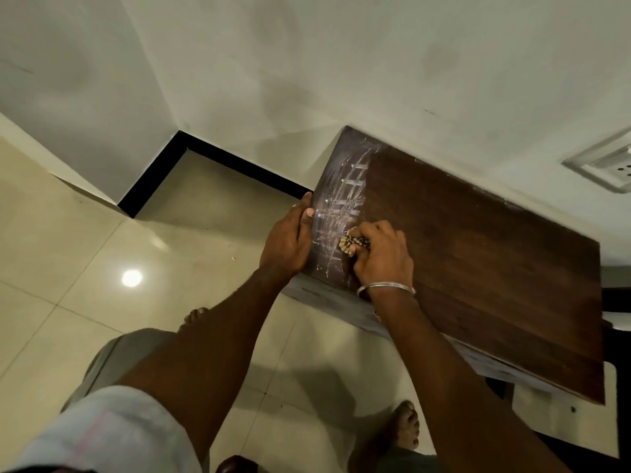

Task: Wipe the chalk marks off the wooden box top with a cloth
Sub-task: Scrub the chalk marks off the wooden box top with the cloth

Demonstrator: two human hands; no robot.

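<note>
Right hand [382, 254]: grip clamped on cloth [350, 245].
Left hand [286, 240]: grip clasping box top [478, 268] edge.
Chalk marks [345, 189]: left of cloth, band running wallward.

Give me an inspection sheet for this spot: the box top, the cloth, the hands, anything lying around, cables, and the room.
Surface: dark wooden box top, set against the wall; its right part shows no chalk.
Job's things: white chalk marks crisscross the left end; a bunched patterned cloth sits on them.
Clutter: nothing seen.
Hands: left hand grips the top's left edge; right hand, with a metal bangle on the wrist, holds the cloth against the marks.
Cables: nothing seen.
Surroundings: pale tiled floor, black skirting, wall socket at the right.
</note>
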